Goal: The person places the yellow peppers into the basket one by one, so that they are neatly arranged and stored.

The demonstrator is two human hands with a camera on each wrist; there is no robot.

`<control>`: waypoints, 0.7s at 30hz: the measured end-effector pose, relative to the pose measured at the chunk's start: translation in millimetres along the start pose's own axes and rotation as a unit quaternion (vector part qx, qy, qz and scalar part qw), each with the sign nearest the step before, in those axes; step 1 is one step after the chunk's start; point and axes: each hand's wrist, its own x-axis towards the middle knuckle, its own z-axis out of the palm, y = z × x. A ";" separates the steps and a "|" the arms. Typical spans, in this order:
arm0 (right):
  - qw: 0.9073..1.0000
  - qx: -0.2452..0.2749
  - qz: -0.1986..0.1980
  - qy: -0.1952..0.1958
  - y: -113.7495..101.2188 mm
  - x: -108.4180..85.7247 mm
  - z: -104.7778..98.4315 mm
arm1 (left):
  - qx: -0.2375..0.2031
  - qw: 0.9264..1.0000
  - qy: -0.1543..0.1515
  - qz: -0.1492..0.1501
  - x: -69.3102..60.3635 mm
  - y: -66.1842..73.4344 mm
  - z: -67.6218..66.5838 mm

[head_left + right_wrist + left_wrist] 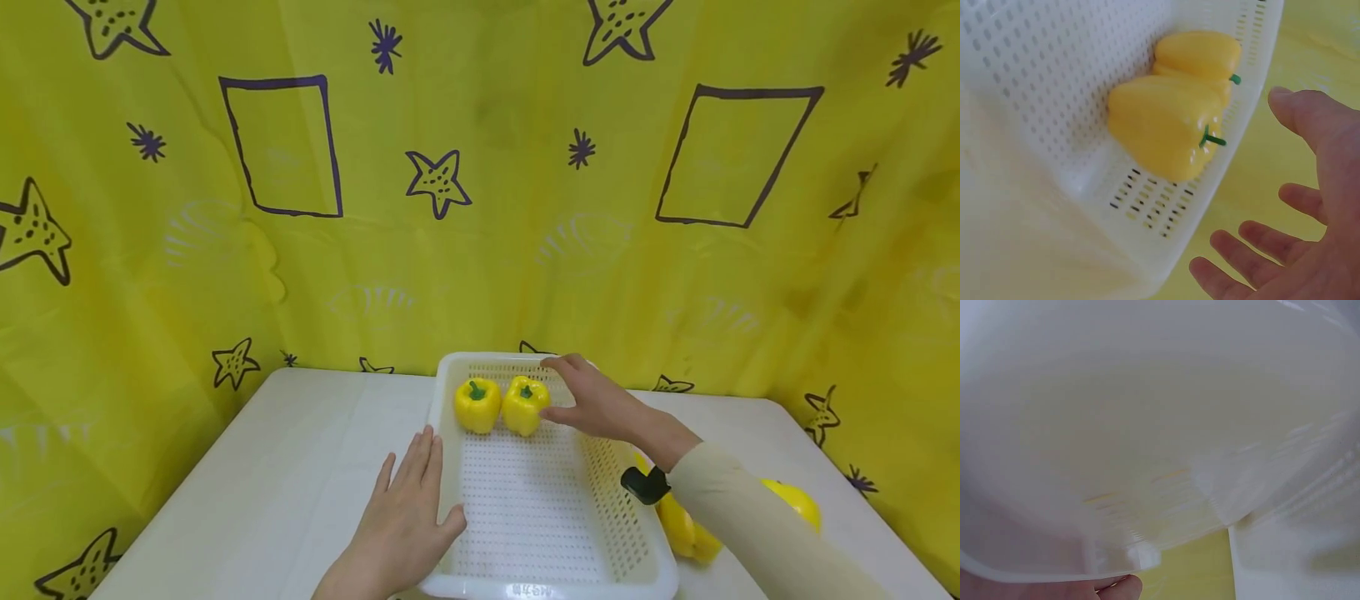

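You are holding your right hand (pixel 603 408) above the far right part of a white basket (pixel 525 508), its fingers spread loosely and gripping nothing; the thumb is overlapping the edge of one yellow pepper (pixel 523 408) in the head view, but the right wrist view is showing a gap between them. Your left hand (pixel 408 517) is lying along the basket's left side, fingers straight and close together, thumb apart; you cannot tell for certain whether it is pressing the wall, as the left wrist view is filling with blurred white plastic and showing only a few fingers below the rim. The pepper is sitting beside a second yellow pepper (pixel 477 408) at the basket's far end, stems showing. Your right hand and forearm are hiding the far right corner of the rim, and a dark piece (pixel 645 483) at your wrist is covering some of the right side. Beyond that side, your pale sleeve (pixel 750 508) is partly blocking some yellow items (pixel 795 502), so their shapes are staying hard to make out. Small lettering on the near rim is too faint to read, and the picture's bottom edge is cutting off the basket. Everything is standing on a white table (pixel 345 450), and a yellow curtain (pixel 510 275) with dark stars, bursts and four-sided outlines is hanging all around it.
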 end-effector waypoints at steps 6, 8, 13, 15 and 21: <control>1.000 0.011 0.011 0.020 9.8 -13.6 -14.8 | -0.003 1.000 0.000 -0.002 0.3 0.1 -0.8; 0.999 0.018 0.014 0.028 14.0 -19.9 -18.1 | -0.003 1.000 -0.002 -0.003 0.0 0.5 -0.6; 0.998 0.017 0.019 0.049 24.9 -34.6 -25.2 | 0.003 1.000 -0.003 -0.006 0.1 0.4 -1.7; 0.998 0.011 0.020 0.059 29.4 -40.5 -27.8 | 0.003 1.000 -0.002 -0.006 0.3 0.4 -2.1; 0.997 0.002 0.024 0.075 38.5 -59.5 -33.8 | -0.002 1.000 -0.002 -0.006 0.1 1.4 -1.2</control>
